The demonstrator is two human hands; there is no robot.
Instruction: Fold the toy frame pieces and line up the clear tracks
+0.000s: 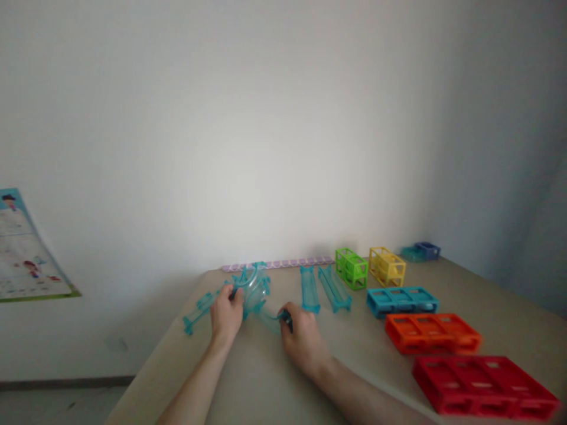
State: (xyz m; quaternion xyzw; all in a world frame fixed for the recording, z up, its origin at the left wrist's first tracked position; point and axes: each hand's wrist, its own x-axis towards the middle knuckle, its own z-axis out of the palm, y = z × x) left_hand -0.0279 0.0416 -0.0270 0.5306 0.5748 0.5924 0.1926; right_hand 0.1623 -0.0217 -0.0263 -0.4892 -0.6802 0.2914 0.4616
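My left hand (pixel 227 313) is closed at the near left side of a clear teal plastic track assembly (pixel 254 289), with a small dark bit showing by the thumb. Closed too, my right hand (pixel 303 337) grips the end of a curved clear teal track piece (pixel 268 319). That piece reaches left toward the assembly; whether the two are joined I cannot tell. Left of my left hand lies a teal track piece (pixel 195 316). Beyond my right hand, two straight teal track pieces (pixel 310 289) (pixel 334 288) lie side by side.
Green (pixel 352 268) and yellow (pixel 387 267) block frames stand at the back. Teal (pixel 402 301), orange (pixel 432 332) and red (pixel 482 383) frames line the right side. A blue frame (pixel 428 250) sits far right. A patterned purple strip (pixel 283 263) runs along the wall.
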